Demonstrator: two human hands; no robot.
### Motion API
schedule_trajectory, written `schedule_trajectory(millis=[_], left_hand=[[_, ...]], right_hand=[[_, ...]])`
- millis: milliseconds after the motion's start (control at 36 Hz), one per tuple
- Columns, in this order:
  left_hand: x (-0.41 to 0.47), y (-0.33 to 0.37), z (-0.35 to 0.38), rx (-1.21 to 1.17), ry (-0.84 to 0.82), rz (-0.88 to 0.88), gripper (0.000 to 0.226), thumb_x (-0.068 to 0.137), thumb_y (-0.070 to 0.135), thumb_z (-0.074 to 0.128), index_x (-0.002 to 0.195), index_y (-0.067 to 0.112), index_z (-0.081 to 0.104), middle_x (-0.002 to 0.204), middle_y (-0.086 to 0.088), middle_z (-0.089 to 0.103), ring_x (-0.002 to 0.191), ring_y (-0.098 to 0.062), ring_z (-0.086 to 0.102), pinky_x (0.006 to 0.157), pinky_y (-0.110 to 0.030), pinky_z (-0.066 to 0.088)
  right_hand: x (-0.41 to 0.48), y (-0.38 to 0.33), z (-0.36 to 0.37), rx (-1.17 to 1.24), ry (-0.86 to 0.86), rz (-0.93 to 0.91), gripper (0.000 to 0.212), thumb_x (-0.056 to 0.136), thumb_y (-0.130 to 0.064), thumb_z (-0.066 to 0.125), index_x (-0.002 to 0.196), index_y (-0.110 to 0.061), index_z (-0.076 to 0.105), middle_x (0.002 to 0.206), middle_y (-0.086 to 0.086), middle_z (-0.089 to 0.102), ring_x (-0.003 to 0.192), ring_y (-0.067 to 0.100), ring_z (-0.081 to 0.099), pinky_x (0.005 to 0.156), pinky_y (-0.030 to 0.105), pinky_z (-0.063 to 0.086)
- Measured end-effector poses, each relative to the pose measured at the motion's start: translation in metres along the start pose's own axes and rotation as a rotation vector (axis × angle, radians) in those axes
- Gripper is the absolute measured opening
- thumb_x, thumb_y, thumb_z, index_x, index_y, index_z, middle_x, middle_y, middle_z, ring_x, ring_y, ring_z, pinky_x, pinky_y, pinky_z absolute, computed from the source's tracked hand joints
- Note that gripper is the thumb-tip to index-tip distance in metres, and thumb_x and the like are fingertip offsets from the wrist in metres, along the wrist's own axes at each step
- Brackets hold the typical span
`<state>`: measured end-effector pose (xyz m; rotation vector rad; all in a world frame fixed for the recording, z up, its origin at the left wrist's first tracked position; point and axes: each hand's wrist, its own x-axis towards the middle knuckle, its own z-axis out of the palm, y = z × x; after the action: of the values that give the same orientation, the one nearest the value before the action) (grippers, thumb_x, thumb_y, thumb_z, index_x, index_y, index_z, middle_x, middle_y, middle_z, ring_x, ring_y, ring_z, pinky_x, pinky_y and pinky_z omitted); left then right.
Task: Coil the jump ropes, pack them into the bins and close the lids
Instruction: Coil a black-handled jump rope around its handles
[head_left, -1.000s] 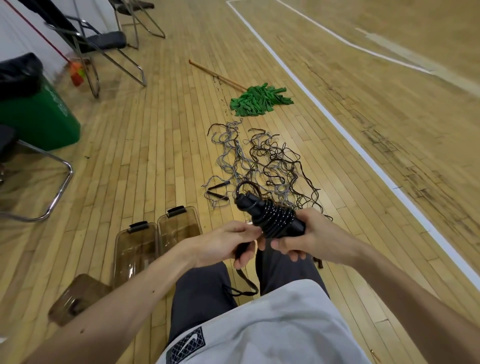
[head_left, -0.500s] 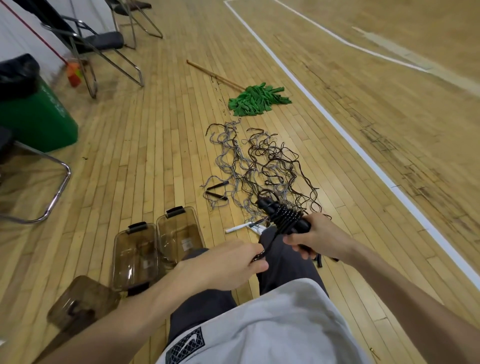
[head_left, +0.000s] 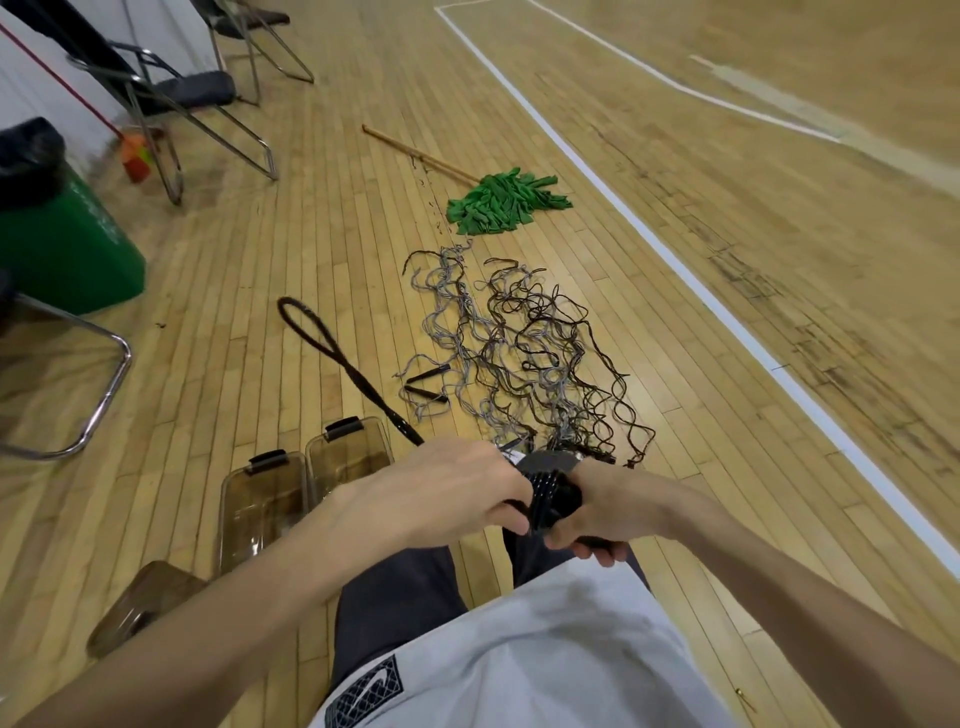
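Black loop swung left, coil between fingers

Bright, even indoor light from overhead, warm in tone; the wooden floor carries a pale sheen toward the upper right; shadows are soft and faint, darkest beneath the chair at the left, whose chrome leg shows a thin highlight; the wide lens bows the white line and stretches the forearms at the lower corners; the loop of the jump rope at mid-left is smeared by motion blur; the far floor looks soft, the centre sharper.
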<state>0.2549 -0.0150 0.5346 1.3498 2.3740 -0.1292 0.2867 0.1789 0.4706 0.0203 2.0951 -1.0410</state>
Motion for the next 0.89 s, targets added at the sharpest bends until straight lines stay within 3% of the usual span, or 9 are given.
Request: schedule_trajectory(millis=[56, 111, 167, 250, 361, 528, 639, 778, 889], left_hand=[[0.001, -0.004, -0.004, -0.023, 0.006, 0.002, 0.027, 0.102, 0.045, 0.049, 0.11, 0.027, 0.067, 0.097, 0.005, 0.067, 0.093, -0.016, 0.058, 0.074, -0.036, 0.049], [0.001, -0.01, -0.007, -0.079, 0.03, 0.017, 0.028, 0.1, 0.047, 0.052, 0.107, 0.027, 0.07, 0.096, 0.007, 0.068, 0.089, -0.012, 0.056, 0.074, -0.035, 0.048], [0.002, -0.016, -0.01, -0.146, 0.051, 0.028, 0.029, 0.096, 0.049, 0.057, 0.103, 0.025, 0.073, 0.095, 0.008, 0.068, 0.084, -0.006, 0.052, 0.077, -0.037, 0.049], [0.004, -0.023, -0.009, -0.274, 0.063, 0.01, 0.031, 0.09, 0.051, 0.065, 0.1, 0.023, 0.075, 0.094, 0.01, 0.069, 0.084, -0.005, 0.054, 0.079, -0.04, 0.049], [0.006, -0.032, -0.004, -0.472, 0.062, -0.042, 0.026, 0.083, 0.048, 0.075, 0.092, 0.024, 0.077, 0.083, 0.012, 0.068, 0.081, -0.007, 0.059, 0.076, -0.04, 0.05], [0.009, -0.033, 0.003, -0.66, 0.044, -0.08, 0.024, 0.073, 0.044, 0.085, 0.083, 0.025, 0.073, 0.079, 0.009, 0.067, 0.074, -0.007, 0.059, 0.066, -0.029, 0.047], [0.01, -0.033, 0.006, -0.775, 0.013, -0.077, 0.03, 0.068, 0.038, 0.09, 0.078, 0.026, 0.065, 0.068, 0.009, 0.062, 0.062, -0.008, 0.052, 0.06, -0.029, 0.041], [0.007, -0.036, 0.015, -0.984, -0.037, -0.015, 0.03, 0.075, 0.02, 0.087, 0.077, 0.021, 0.057, 0.067, 0.008, 0.055, 0.061, -0.011, 0.045, 0.056, -0.022, 0.037], [0.003, -0.039, 0.021, -1.191, -0.115, 0.019, 0.025, 0.084, 0.014, 0.079, 0.08, 0.013, 0.054, 0.081, -0.012, 0.048, 0.064, -0.021, 0.04, 0.056, -0.023, 0.036]], right_hand=[[-0.002, -0.006, 0.002, -0.013, -0.033, -0.004, 0.019, 0.089, -0.014, 0.07, 0.102, 0.001, 0.066, 0.067, 0.006, 0.064, 0.048, 0.02, 0.055, 0.045, 0.024, 0.047], [-0.005, -0.011, 0.004, -0.041, -0.063, -0.014, 0.009, 0.09, -0.012, 0.069, 0.084, -0.007, 0.065, 0.065, 0.006, 0.063, 0.046, 0.018, 0.054, 0.045, 0.023, 0.047], [-0.007, -0.017, 0.01, -0.076, -0.072, -0.046, 0.018, 0.091, -0.013, 0.068, 0.074, -0.012, 0.063, 0.063, 0.003, 0.062, 0.045, 0.016, 0.054, 0.046, 0.022, 0.047], [-0.009, -0.02, 0.016, -0.101, -0.078, -0.09, 0.013, 0.091, -0.015, 0.068, 0.079, -0.011, 0.066, 0.064, 0.002, 0.062, 0.047, 0.016, 0.054, 0.048, 0.022, 0.048], [-0.014, -0.023, 0.017, -0.147, -0.076, -0.139, 0.021, 0.091, -0.017, 0.068, 0.072, -0.023, 0.062, 0.066, 0.002, 0.062, 0.052, 0.019, 0.056, 0.049, 0.021, 0.047], [-0.02, -0.02, 0.019, -0.294, -0.074, -0.149, 0.021, 0.088, -0.025, 0.071, 0.083, -0.004, 0.068, 0.067, 0.005, 0.069, 0.054, 0.018, 0.061, 0.05, 0.021, 0.047], [-0.025, -0.022, 0.021, -0.349, -0.085, -0.197, 0.022, 0.087, -0.022, 0.071, 0.07, -0.018, 0.058, 0.057, -0.007, 0.062, 0.051, 0.014, 0.061, 0.051, 0.024, 0.049], [-0.033, -0.027, 0.02, -0.381, -0.082, -0.267, 0.016, 0.086, -0.02, 0.071, 0.078, -0.015, 0.057, 0.056, -0.01, 0.06, 0.052, 0.009, 0.063, 0.051, 0.02, 0.046], [-0.036, -0.03, 0.019, -0.375, -0.096, -0.323, 0.016, 0.086, -0.023, 0.072, 0.084, -0.014, 0.059, 0.069, 0.003, 0.069, 0.057, 0.011, 0.065, 0.052, 0.022, 0.046]])
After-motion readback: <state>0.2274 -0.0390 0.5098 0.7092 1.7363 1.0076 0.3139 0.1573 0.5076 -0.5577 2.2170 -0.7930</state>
